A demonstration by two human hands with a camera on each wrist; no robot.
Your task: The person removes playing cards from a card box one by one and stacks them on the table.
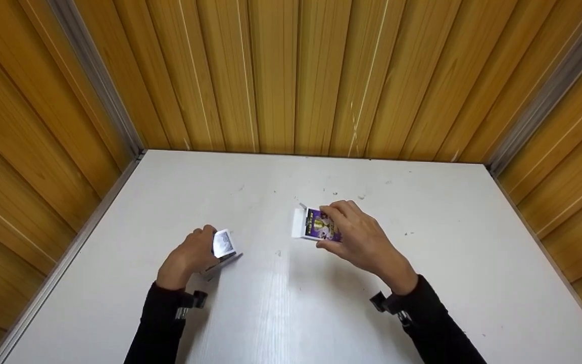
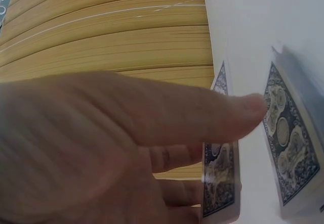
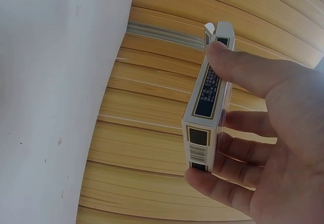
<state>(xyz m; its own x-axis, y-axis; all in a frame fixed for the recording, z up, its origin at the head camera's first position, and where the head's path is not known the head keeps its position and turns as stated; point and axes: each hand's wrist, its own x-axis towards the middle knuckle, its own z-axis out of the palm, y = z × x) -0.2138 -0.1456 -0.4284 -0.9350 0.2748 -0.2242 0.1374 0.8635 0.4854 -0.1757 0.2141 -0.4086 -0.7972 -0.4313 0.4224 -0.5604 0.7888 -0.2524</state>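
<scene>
Hands: we see them well apart above the white table [image 1: 281, 313], each gripping its own thing.
Left hand [image 1: 190, 255]: thumb and fingers pinch a deck of playing cards [image 1: 223, 243], blue patterned backs showing; we note more cards [image 1: 230, 260] lying on the table just under it.
Right hand [image 1: 359, 237]: thumb and fingers clamp the card box [image 1: 316, 225], purple face up, white flap open at its left end.
Card box position: held just above the table, mid-surface.
Surroundings: wooden plank walls [image 1: 291, 71] on three sides.
</scene>
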